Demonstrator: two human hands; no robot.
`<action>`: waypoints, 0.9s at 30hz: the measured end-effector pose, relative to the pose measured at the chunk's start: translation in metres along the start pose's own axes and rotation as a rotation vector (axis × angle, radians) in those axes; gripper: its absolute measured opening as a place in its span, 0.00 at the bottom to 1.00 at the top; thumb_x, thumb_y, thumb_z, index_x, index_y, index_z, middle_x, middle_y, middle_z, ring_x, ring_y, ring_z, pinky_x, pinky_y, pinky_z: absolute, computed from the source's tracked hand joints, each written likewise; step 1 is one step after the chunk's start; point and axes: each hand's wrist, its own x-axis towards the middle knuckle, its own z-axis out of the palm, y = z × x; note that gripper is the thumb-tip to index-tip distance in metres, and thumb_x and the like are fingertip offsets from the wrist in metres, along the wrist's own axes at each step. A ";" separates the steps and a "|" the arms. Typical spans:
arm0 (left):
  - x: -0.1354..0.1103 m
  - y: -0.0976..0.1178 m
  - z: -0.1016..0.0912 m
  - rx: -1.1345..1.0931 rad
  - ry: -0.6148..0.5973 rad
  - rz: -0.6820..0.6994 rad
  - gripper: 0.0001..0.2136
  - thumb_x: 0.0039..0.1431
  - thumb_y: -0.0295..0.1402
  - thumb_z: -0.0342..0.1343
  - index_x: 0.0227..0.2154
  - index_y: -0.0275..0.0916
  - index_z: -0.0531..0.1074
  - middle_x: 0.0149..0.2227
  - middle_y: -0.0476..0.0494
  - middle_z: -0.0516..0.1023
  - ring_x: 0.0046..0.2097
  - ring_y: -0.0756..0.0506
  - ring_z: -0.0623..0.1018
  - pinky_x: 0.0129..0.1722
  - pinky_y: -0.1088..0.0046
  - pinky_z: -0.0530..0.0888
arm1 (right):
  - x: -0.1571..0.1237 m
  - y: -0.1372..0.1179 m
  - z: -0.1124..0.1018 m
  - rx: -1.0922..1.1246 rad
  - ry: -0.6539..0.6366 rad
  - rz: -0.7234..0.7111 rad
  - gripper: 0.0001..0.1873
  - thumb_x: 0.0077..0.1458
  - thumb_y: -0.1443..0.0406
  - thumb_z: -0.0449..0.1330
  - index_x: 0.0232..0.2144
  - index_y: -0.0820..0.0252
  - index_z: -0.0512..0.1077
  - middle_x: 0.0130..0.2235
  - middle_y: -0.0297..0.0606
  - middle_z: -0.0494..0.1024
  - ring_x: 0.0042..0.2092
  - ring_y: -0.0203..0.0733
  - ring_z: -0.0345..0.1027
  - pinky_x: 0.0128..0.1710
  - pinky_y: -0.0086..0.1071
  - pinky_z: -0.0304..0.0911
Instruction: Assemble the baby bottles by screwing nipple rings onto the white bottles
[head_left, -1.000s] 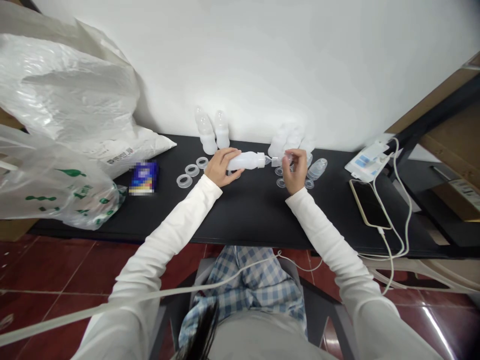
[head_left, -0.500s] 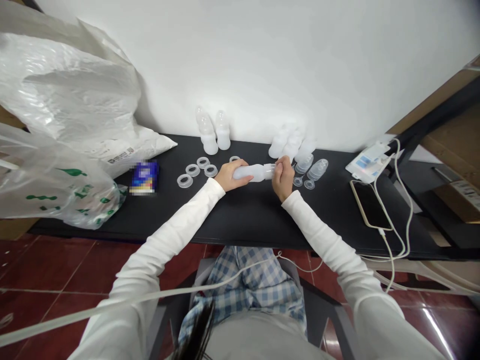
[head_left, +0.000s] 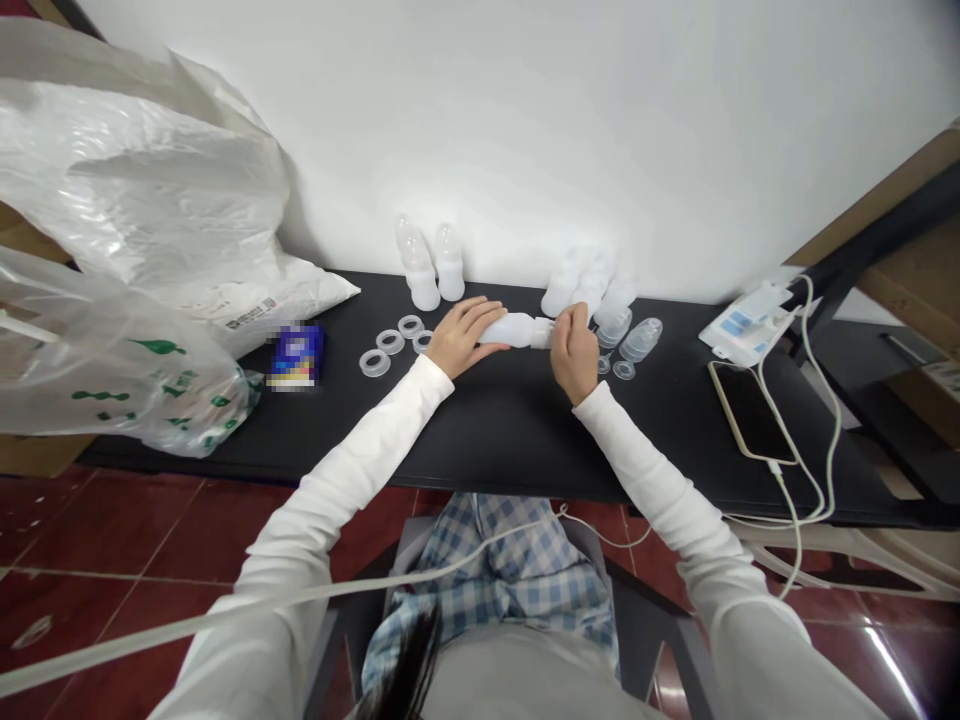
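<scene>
A white plastic bottle [head_left: 516,328] lies sideways just above the black table [head_left: 495,420], held between both hands. My left hand [head_left: 463,336] wraps round its base end. My right hand [head_left: 576,346] is closed over its neck end, and what the fingers press there is hidden. Several clear plastic rings [head_left: 390,346] lie on the table to the left of my left hand. Two small clear rings [head_left: 621,370] lie right of my right hand.
Two capped bottles [head_left: 433,264] stand by the wall, with more white bottles [head_left: 589,285] and clear caps [head_left: 639,338] at centre right. Big plastic bags [head_left: 127,260] and a blue packet [head_left: 297,356] crowd the left. A phone [head_left: 751,410] on a white cable [head_left: 810,420] lies right.
My right hand came in from a little apart and closed over the bottle's neck. The bottle and both hands shifted slightly right; the view nudged too.
</scene>
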 end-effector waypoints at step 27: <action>-0.002 -0.038 -0.006 0.233 -0.198 -0.628 0.19 0.62 0.38 0.58 0.54 0.39 0.70 0.53 0.33 0.73 0.55 0.34 0.72 0.59 0.55 0.70 | -0.019 0.000 0.013 -0.650 -0.229 -0.247 0.15 0.66 0.64 0.48 0.40 0.64 0.73 0.44 0.51 0.74 0.47 0.52 0.62 0.49 0.43 0.51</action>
